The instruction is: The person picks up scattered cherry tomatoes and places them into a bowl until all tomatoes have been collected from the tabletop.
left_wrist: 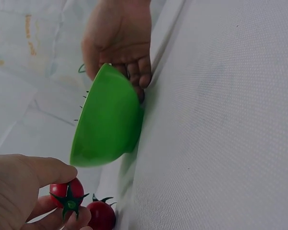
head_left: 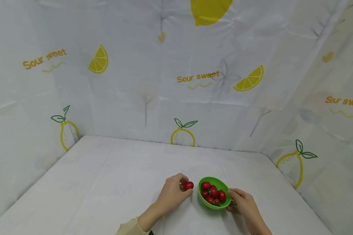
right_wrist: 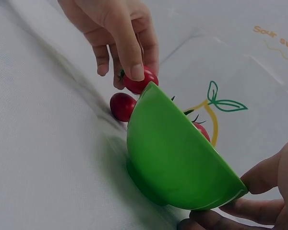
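My left hand pinches a red cherry tomato with a green stem between thumb and fingers, just left of the green bowl. A second cherry tomato lies on the table below that hand; in the head view it is mostly hidden. Several red cherry tomatoes with green stems sit inside the bowl, which stands upright on the table. At the bowl's right side, my right hand holds it, the thumb at the rim and the fingers curled against its outer wall.
A white cloth covers the table. Behind and at both sides rise white cloth walls printed with yellow lemons and lettering. The table's back edge meets the rear wall.
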